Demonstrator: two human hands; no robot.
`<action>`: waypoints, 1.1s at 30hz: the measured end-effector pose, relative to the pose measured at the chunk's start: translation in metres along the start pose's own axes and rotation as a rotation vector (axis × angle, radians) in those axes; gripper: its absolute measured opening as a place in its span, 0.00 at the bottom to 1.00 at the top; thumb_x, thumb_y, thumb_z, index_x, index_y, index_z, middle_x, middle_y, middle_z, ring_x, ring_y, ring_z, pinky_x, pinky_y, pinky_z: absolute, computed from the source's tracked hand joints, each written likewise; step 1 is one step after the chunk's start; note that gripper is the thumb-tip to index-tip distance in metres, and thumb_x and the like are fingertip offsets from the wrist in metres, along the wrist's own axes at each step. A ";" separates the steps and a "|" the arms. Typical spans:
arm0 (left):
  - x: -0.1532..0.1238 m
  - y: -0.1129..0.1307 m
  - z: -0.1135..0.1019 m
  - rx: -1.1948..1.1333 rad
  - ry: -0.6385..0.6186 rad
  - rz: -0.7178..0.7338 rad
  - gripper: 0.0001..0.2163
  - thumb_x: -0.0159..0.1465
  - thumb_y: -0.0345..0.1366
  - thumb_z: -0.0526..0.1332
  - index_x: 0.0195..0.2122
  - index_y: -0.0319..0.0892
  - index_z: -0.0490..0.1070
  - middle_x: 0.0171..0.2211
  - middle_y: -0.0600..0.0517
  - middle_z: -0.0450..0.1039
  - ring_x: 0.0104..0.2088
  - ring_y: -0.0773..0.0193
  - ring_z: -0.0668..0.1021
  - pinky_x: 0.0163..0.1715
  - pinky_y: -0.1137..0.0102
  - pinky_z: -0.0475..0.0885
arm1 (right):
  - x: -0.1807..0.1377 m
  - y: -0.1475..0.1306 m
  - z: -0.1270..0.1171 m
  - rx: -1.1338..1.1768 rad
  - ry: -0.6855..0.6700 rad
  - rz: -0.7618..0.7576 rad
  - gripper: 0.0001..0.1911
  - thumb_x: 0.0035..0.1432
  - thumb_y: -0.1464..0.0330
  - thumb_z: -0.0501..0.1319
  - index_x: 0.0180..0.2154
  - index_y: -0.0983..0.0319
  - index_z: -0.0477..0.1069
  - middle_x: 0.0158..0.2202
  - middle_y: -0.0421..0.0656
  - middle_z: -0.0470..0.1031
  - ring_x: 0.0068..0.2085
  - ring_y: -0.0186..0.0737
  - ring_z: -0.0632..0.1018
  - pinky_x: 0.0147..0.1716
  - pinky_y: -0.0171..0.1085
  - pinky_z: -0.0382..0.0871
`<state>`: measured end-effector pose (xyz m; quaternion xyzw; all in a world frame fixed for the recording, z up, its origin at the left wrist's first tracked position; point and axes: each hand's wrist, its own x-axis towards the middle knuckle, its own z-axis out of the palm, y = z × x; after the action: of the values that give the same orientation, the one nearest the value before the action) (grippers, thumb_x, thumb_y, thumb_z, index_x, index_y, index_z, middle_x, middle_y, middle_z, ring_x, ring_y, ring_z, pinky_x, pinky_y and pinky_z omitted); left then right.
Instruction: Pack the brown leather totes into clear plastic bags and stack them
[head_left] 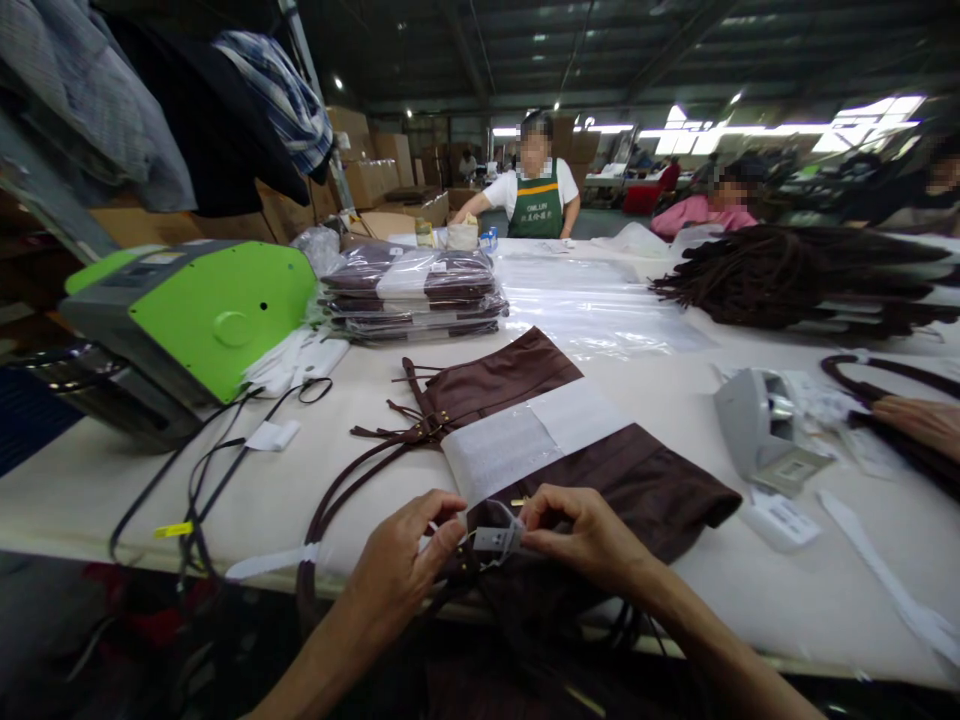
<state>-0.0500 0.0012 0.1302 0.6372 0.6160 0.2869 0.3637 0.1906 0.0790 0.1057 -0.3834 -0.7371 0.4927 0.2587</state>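
Note:
A dark brown bag (600, 460) lies flat on the white table (105, 480), with a white foam wrap (525, 435) across its middle and its long straps (352, 480) trailing left. At the table's near edge my left hand (401, 565) and my right hand (581, 530) both pinch a small grey tag (495, 538) attached to the bag's near end. Fingers of both hands are closed on the tag.
A green machine (195, 315) stands at the left with black cords (217, 450) trailing from it. Bagged brown items (416, 295) are stacked behind. A grey tagging device (765, 430) and paper labels (784, 520) lie right. Brown straps (795, 280) are piled far right. Other people work across the table.

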 end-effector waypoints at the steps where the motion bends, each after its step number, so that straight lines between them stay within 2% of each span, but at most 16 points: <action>1: 0.010 0.001 0.006 0.037 -0.014 0.018 0.19 0.68 0.51 0.52 0.50 0.46 0.74 0.42 0.49 0.79 0.43 0.56 0.79 0.44 0.68 0.70 | -0.002 -0.002 0.001 -0.020 0.009 -0.041 0.02 0.51 0.73 0.66 0.29 0.62 0.74 0.30 0.38 0.79 0.33 0.34 0.76 0.34 0.31 0.67; 4: 0.034 0.007 0.023 -0.004 -0.134 0.054 0.22 0.69 0.51 0.49 0.54 0.46 0.72 0.44 0.49 0.79 0.43 0.56 0.79 0.43 0.68 0.69 | -0.007 -0.003 0.003 -0.107 0.026 -0.182 0.04 0.52 0.76 0.64 0.30 0.61 0.75 0.31 0.38 0.79 0.33 0.34 0.77 0.34 0.30 0.67; 6: 0.043 0.012 0.032 -0.119 -0.163 0.082 0.21 0.69 0.50 0.50 0.50 0.44 0.75 0.42 0.50 0.79 0.42 0.58 0.78 0.43 0.69 0.69 | -0.008 -0.003 0.003 -0.155 0.032 -0.258 0.04 0.53 0.75 0.64 0.31 0.61 0.74 0.31 0.39 0.78 0.33 0.34 0.77 0.35 0.31 0.67; 8: 0.049 0.015 0.037 -0.220 -0.143 0.073 0.19 0.67 0.49 0.54 0.42 0.42 0.78 0.36 0.51 0.79 0.38 0.59 0.78 0.39 0.70 0.69 | -0.007 -0.003 0.000 -0.174 0.059 -0.273 0.02 0.55 0.73 0.64 0.31 0.61 0.74 0.31 0.40 0.77 0.33 0.34 0.76 0.35 0.31 0.67; 10: 0.054 0.014 0.041 -0.283 -0.079 0.036 0.15 0.64 0.46 0.58 0.37 0.40 0.77 0.32 0.52 0.77 0.34 0.60 0.77 0.35 0.71 0.68 | -0.006 -0.002 -0.005 -0.147 0.083 -0.187 0.01 0.55 0.71 0.64 0.31 0.60 0.75 0.31 0.39 0.77 0.32 0.34 0.76 0.35 0.31 0.67; 13: 0.057 0.006 0.043 -0.401 0.035 0.022 0.12 0.62 0.43 0.61 0.38 0.39 0.75 0.32 0.52 0.76 0.33 0.62 0.76 0.34 0.72 0.67 | -0.004 0.001 -0.016 -0.054 0.075 0.017 0.02 0.53 0.71 0.64 0.32 0.61 0.74 0.31 0.39 0.78 0.34 0.35 0.76 0.35 0.32 0.68; 15: 0.057 0.001 0.042 -0.503 0.070 0.031 0.13 0.63 0.42 0.61 0.44 0.40 0.72 0.31 0.53 0.75 0.32 0.64 0.76 0.34 0.72 0.67 | -0.001 0.007 -0.022 0.000 0.060 0.111 0.03 0.52 0.71 0.64 0.32 0.61 0.74 0.32 0.39 0.77 0.34 0.36 0.75 0.35 0.32 0.68; 18: 0.055 -0.003 0.038 -0.602 0.061 0.034 0.24 0.64 0.42 0.61 0.59 0.43 0.59 0.31 0.55 0.73 0.32 0.65 0.75 0.35 0.72 0.68 | 0.006 0.016 -0.029 0.081 0.032 0.192 0.06 0.50 0.68 0.65 0.34 0.62 0.74 0.31 0.39 0.76 0.32 0.34 0.74 0.31 0.32 0.66; 20: 0.056 0.000 0.035 -0.611 0.018 0.034 0.26 0.65 0.42 0.61 0.61 0.43 0.56 0.32 0.55 0.74 0.32 0.65 0.76 0.35 0.71 0.68 | 0.014 0.021 -0.033 0.130 -0.001 0.223 0.10 0.48 0.68 0.66 0.35 0.63 0.74 0.30 0.38 0.75 0.31 0.33 0.72 0.29 0.31 0.64; 23: 0.063 0.007 0.034 -0.523 -0.117 0.054 0.16 0.65 0.43 0.60 0.50 0.39 0.67 0.34 0.51 0.75 0.34 0.63 0.76 0.35 0.71 0.69 | 0.027 0.029 -0.040 0.182 -0.043 0.241 0.13 0.45 0.68 0.68 0.36 0.64 0.74 0.28 0.37 0.74 0.28 0.31 0.71 0.28 0.31 0.63; 26: 0.078 0.014 0.044 -0.284 -0.221 0.118 0.11 0.66 0.41 0.57 0.38 0.40 0.73 0.32 0.52 0.76 0.32 0.63 0.75 0.33 0.72 0.67 | 0.035 0.039 -0.050 0.218 -0.074 0.262 0.15 0.45 0.68 0.68 0.38 0.64 0.74 0.27 0.36 0.74 0.26 0.29 0.70 0.27 0.30 0.62; 30: 0.105 0.017 0.068 0.063 -0.191 0.270 0.08 0.64 0.35 0.58 0.34 0.42 0.76 0.32 0.51 0.77 0.36 0.61 0.76 0.37 0.69 0.67 | 0.039 0.054 -0.067 0.180 -0.108 0.315 0.16 0.45 0.67 0.68 0.39 0.65 0.74 0.28 0.38 0.77 0.25 0.30 0.71 0.26 0.31 0.62; 33: 0.121 0.015 0.085 0.192 -0.171 0.307 0.06 0.62 0.34 0.60 0.35 0.44 0.77 0.35 0.50 0.78 0.39 0.58 0.76 0.39 0.67 0.67 | 0.039 0.063 -0.074 0.135 -0.134 0.310 0.16 0.45 0.66 0.68 0.38 0.64 0.75 0.30 0.39 0.79 0.29 0.34 0.75 0.31 0.33 0.67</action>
<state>0.0371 0.1121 0.0845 0.7774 0.5030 0.2238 0.3041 0.2435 0.1637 0.0758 -0.4406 -0.6499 0.5995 0.1552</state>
